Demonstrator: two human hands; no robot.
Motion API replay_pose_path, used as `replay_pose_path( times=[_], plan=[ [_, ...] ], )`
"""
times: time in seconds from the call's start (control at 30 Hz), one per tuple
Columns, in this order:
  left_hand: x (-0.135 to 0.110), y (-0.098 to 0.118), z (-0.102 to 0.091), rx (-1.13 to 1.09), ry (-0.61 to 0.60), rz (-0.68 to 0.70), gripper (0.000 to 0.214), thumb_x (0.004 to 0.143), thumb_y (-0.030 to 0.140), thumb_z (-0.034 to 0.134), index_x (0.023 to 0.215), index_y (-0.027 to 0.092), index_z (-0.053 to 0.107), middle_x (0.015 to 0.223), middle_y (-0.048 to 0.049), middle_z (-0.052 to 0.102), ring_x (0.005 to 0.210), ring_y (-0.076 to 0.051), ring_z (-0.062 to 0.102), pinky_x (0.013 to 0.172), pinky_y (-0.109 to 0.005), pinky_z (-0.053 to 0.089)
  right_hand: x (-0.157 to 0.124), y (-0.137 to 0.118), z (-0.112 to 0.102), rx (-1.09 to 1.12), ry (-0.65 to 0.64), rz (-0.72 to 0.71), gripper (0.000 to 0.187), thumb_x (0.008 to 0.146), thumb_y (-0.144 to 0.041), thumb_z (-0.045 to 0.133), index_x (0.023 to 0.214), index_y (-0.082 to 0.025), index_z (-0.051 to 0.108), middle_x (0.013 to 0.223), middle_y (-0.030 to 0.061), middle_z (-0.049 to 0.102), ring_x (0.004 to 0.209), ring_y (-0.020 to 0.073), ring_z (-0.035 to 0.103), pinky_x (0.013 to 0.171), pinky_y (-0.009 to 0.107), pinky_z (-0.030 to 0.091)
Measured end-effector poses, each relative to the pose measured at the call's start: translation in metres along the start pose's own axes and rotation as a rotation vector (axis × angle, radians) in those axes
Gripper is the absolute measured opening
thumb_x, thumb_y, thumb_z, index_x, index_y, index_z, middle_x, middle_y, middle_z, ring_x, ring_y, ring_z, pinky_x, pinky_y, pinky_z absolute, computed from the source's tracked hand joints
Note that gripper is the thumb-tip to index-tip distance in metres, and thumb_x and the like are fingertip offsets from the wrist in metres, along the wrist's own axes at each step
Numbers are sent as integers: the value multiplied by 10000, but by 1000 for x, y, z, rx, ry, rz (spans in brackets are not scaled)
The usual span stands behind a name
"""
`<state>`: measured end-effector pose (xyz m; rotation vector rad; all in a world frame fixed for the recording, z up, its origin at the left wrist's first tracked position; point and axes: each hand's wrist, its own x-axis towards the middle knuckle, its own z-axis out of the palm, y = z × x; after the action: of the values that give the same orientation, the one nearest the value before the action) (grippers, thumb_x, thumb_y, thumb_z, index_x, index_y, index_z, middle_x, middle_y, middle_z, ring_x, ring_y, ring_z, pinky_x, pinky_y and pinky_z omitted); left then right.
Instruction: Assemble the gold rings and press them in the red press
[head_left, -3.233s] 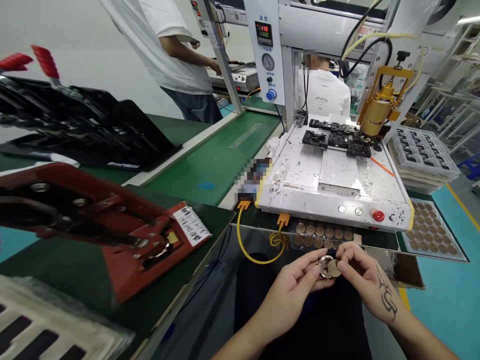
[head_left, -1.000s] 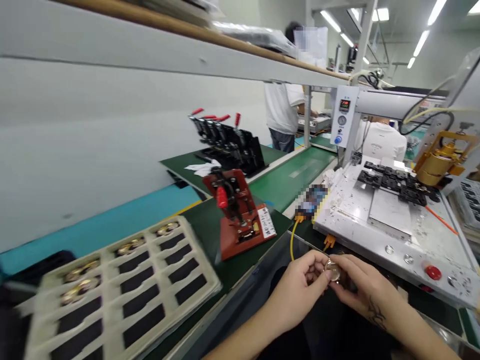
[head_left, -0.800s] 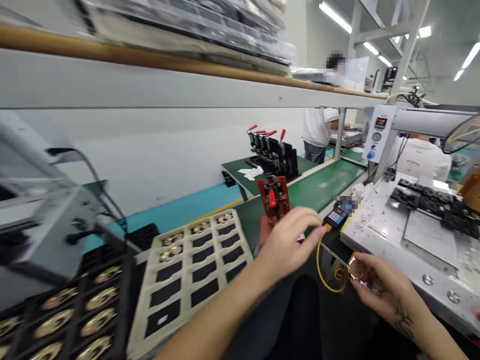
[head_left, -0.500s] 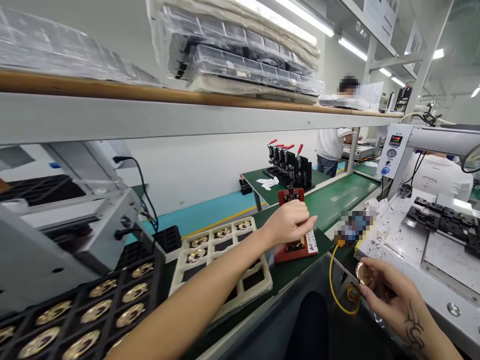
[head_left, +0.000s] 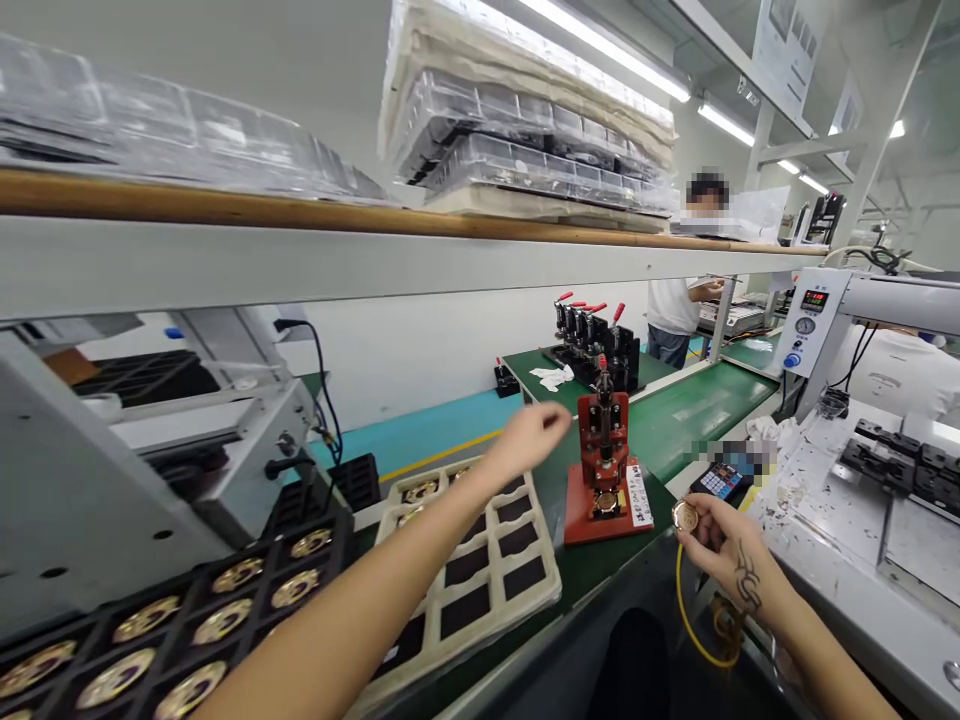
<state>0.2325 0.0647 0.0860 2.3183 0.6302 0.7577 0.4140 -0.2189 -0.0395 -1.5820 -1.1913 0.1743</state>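
Observation:
My left hand (head_left: pixel 534 435) is in the air just left of the red toggle press (head_left: pixel 603 440), not touching it. Its fingers are loosely curled and slightly blurred, with nothing visible in them. In the press's fixture, under the plunger, sits a gold round watch case (head_left: pixel 606 503). My right hand (head_left: pixel 724 550) pinches another gold watch case (head_left: pixel 684 517) between thumb and fingers, face tilted toward me, to the right of the press. Beneath my left forearm lies a cream compartment tray (head_left: pixel 491 545), with a few gold cases in its far cells and dark liners in others.
A black tray (head_left: pixel 217 570) of gold watch cases lies at lower left. Several black toggle presses (head_left: pixel 596 340) stand behind. A phone-like device (head_left: pixel 724 480) is by the green belt (head_left: pixel 694 400). A white machine (head_left: pixel 862 520) stands right; a shelf (head_left: pixel 450 260) spans overhead. A co-worker (head_left: pixel 671 310) stands beyond.
My left hand has come off the red press's top and moved left, leaving the press and its watch case in sight. My right hand has brought its watch case left, nearer the press.

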Motion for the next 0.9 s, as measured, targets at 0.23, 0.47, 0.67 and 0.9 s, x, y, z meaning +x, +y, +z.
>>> replay_pose_path(
  times=[0.23,0.47,0.67,0.9],
  plan=[
    [-40,-54,104,34,-396,-110,154,797,220,720,922,149,774,673,-10,748,624,-221,707,589,-277,478,45,10,32,82,-72,42,335,849,-350,739,1136,-178,714,710,-55,556,624,145,537,607,268,462],
    [-31,-74,129,62,-424,-51,183,932,317,775,966,148,714,834,9,707,750,-179,676,719,-312,549,50,32,44,80,-99,70,319,844,-340,711,1115,-173,692,822,-5,654,640,140,538,609,265,454],
    [-38,-70,129,46,-398,-80,174,917,304,762,880,149,693,746,29,637,646,-131,576,643,-266,478,60,56,63,45,-175,77,282,860,-380,689,1070,-192,682,835,15,660,669,159,553,626,272,471],
    [-67,-58,56,13,-402,-90,217,744,291,737,918,167,772,679,36,591,611,-145,522,584,-253,383,86,65,88,-70,-317,0,205,826,-303,771,1006,-205,758,916,21,649,721,160,563,694,279,489]
  ],
)
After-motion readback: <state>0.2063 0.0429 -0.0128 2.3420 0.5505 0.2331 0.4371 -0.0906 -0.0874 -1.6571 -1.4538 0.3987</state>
